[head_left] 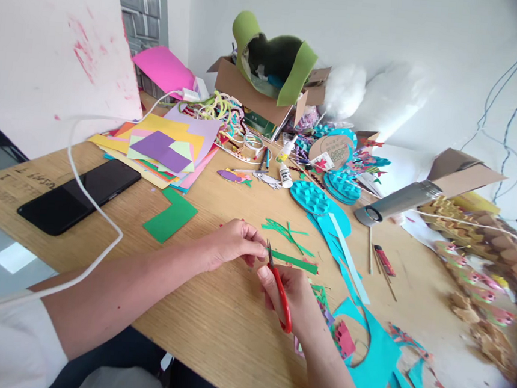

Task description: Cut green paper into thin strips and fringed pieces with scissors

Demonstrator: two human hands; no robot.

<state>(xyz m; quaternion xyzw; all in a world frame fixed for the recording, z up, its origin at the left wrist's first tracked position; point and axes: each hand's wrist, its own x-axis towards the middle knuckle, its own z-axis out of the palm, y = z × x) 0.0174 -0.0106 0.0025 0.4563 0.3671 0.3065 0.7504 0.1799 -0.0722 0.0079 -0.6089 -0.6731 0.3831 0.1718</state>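
Note:
Red-handled scissors (282, 293) are in my right hand (288, 290), with the blades pointing up and away over the table. A narrow green strip (295, 260) runs to the right from the blades. My left hand (240, 244) pinches the strip's left end beside the blade tips, fingers closed; little of what it holds shows. Thin green strips (286, 234) lie crossed just beyond my hands. A larger green sheet (171, 215) with a notched shape rests to the left of my left hand.
A black phone (79, 196) and a white cable (79, 172) lie at the left. Colored papers (163, 149) are stacked behind. Blue cut foam (375, 355), a silver bottle (398, 201) and a red lighter (385, 260) are on the right; a cardboard box (249, 90) stands at the back.

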